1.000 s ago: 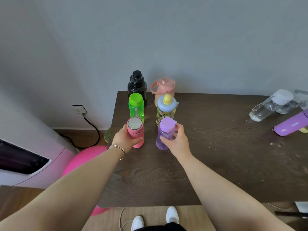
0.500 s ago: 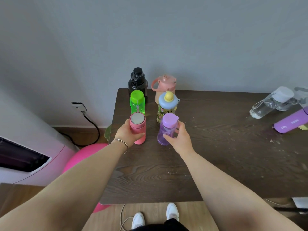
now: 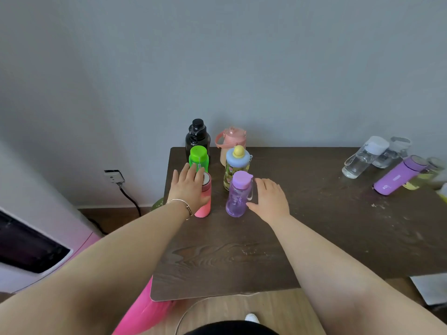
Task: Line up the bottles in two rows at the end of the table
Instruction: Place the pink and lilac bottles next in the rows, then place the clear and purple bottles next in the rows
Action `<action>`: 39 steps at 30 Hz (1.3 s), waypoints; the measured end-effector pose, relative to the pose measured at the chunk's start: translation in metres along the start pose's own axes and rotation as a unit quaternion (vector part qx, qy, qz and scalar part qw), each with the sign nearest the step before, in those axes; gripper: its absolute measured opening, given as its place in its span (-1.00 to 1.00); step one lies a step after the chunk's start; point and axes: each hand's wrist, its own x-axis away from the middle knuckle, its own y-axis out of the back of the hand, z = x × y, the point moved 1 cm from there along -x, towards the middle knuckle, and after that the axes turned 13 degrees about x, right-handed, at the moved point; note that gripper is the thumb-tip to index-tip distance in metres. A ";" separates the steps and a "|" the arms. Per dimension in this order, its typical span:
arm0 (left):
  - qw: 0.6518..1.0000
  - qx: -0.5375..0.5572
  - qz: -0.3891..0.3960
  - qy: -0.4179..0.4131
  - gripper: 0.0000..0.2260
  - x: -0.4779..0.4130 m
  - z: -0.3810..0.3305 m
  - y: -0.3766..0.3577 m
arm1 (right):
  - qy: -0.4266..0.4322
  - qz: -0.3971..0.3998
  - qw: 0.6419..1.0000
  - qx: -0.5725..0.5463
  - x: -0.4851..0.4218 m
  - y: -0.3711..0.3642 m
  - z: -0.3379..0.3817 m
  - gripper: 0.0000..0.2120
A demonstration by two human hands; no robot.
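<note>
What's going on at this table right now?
A person is lining bottles up in two rows at the left end of the table. Six stand upright there. The left hand lies open against the pink bottle; the right hand is open beside the purple bottle. At the far right, two clear bottles and a purple flask lie on their sides, not yet lined up.

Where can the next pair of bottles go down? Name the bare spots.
Bare tabletop runs from the pink bottle and purple bottle to the near edge, and across the middle to the lying bottles at right. The far left corner is crowded: six bottles, both hands beside the front pair.
</note>
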 end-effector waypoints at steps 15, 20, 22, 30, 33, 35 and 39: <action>0.985 -0.112 0.037 -0.129 -0.21 -0.007 -0.115 0.002 | -0.036 -0.011 0.997 0.073 0.041 0.030 -0.089 -0.30; 0.982 -0.134 0.038 -0.126 -0.22 -0.018 -0.165 -0.018 | -0.060 -0.008 0.996 0.065 0.060 0.025 -0.155 -0.30; 0.979 -0.151 0.050 -0.126 -0.22 -0.021 -0.195 -0.029 | -0.071 -0.008 0.996 0.059 0.069 0.021 -0.187 -0.30; 0.974 -0.169 0.069 -0.135 -0.22 -0.041 -0.326 -0.081 | -0.109 -0.006 0.993 0.038 0.101 0.009 -0.323 -0.27; 0.974 -0.170 0.070 -0.135 -0.23 -0.048 -0.369 -0.098 | -0.114 -0.011 0.993 0.038 0.110 0.009 -0.365 -0.28; 0.973 -0.172 0.074 -0.134 -0.23 -0.052 -0.391 -0.108 | -0.117 -0.021 0.992 0.040 0.115 0.010 -0.387 -0.28; 0.969 -0.180 0.082 -0.149 -0.23 -0.059 -0.422 -0.123 | -0.132 -0.023 0.990 0.040 0.118 0.005 -0.422 -0.29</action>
